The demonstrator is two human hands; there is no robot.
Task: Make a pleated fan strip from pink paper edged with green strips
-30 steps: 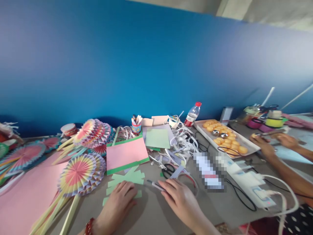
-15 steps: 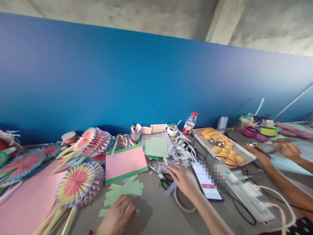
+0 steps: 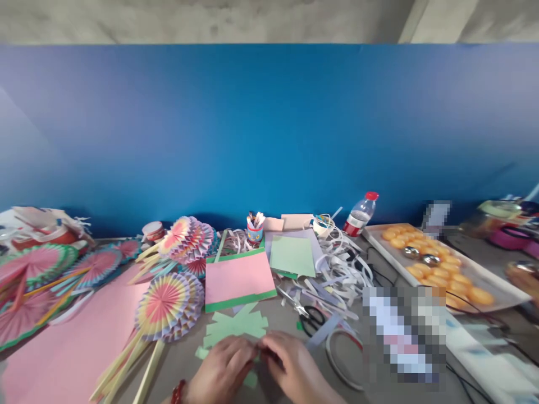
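My left hand (image 3: 225, 366) and my right hand (image 3: 290, 365) meet at the front of the table, fingers curled and fingertips pinched close together. What lies between the fingertips is mostly hidden; a bit of green shows there. Just beyond them is a loose pile of light green paper strips (image 3: 236, 325), with another green piece (image 3: 251, 380) on the table below the hands. Behind the pile lies a pink sheet with green edges (image 3: 240, 279). To the right of my right hand are scissors (image 3: 310, 320) with black handles and a pale ring (image 3: 337, 359).
Pleated paper fans (image 3: 166, 306) and a large pink sheet (image 3: 76, 336) cover the left. White paper strips (image 3: 337, 264), a pencil cup (image 3: 255, 230) and a bottle (image 3: 361, 214) stand behind. A tray of orange balls (image 3: 379, 242) and a power strip (image 3: 475, 348) are at right.
My right hand has moved from beside the scissors to meet my left hand, which has shifted slightly. The view has turned right-to-left, so things appear further right.
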